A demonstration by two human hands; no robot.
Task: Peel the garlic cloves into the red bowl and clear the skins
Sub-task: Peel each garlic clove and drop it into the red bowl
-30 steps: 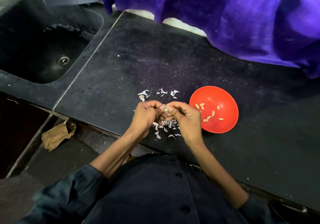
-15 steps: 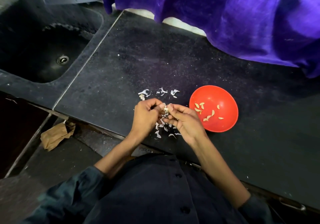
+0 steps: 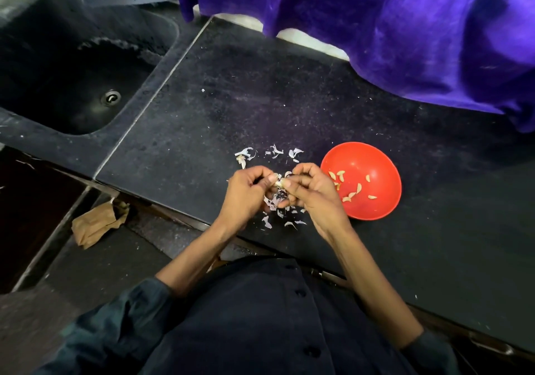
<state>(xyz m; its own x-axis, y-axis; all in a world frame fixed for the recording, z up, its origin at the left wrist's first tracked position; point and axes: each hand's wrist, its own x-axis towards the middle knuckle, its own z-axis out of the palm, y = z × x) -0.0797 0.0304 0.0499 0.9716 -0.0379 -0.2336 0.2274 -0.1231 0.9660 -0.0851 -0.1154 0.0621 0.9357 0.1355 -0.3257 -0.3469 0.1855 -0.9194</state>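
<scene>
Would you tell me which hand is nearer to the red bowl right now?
Right. The right hand is just beside the red bowl's left rim; the left hand sits farther left. Both pinch a garlic clove between them.

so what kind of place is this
Most likely a home kitchen: a dark stone counter with a sink set into it, and a red bowl of peeled garlic cloves.
</scene>
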